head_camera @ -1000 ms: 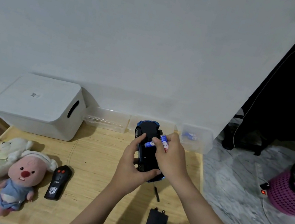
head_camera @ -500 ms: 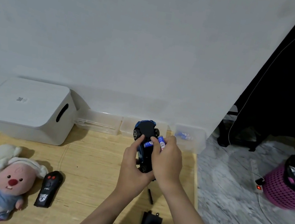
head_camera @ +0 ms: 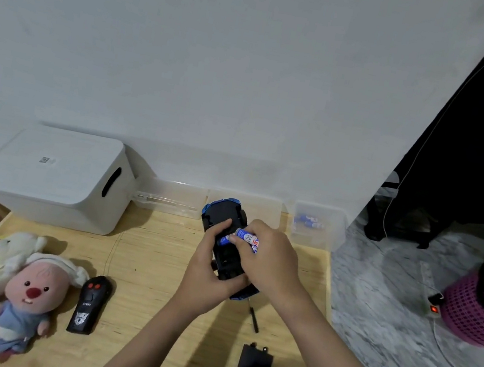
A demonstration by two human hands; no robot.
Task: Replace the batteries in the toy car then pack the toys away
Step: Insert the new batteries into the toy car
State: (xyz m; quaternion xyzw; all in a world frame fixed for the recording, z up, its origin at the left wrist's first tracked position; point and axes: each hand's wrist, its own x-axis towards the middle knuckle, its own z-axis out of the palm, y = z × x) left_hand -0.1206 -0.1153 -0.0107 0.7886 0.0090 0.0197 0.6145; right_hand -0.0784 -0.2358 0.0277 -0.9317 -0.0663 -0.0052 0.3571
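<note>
We hold the toy car [head_camera: 225, 245] upside down above the worktop [head_camera: 155, 265], its long axis running away from us toward the wall, the blue nose at the far end. Our left hand [head_camera: 204, 277] cradles it from the near-left side, thumb laid up along the black underside, the other fingers curled beneath the body. Our right hand [head_camera: 269, 259] comes in from the right, and its fingers pinch a blue-and-white battery [head_camera: 246, 236] just over the open bay in the car's belly. That battery lies slantwise, its free end pointing up and left toward the bay, so it sits at an angle to the car's length and not along it. A second battery [head_camera: 224, 239] seems to lie in the bay already, touching the left thumb; whether it is fully seated we cannot tell.

The coming move, as we judge it, turns on this: the bay lies directly below and a little left of the right fingers, so the right hand is the one to tip the battery down into its slot while the left steadies the car.

The car is glossy black underneath with a blue shell showing at its edges. The black cover [head_camera: 254, 360] lies near us on the worktop, with a small screwdriver [head_camera: 254, 319] between it and the car.
</note>
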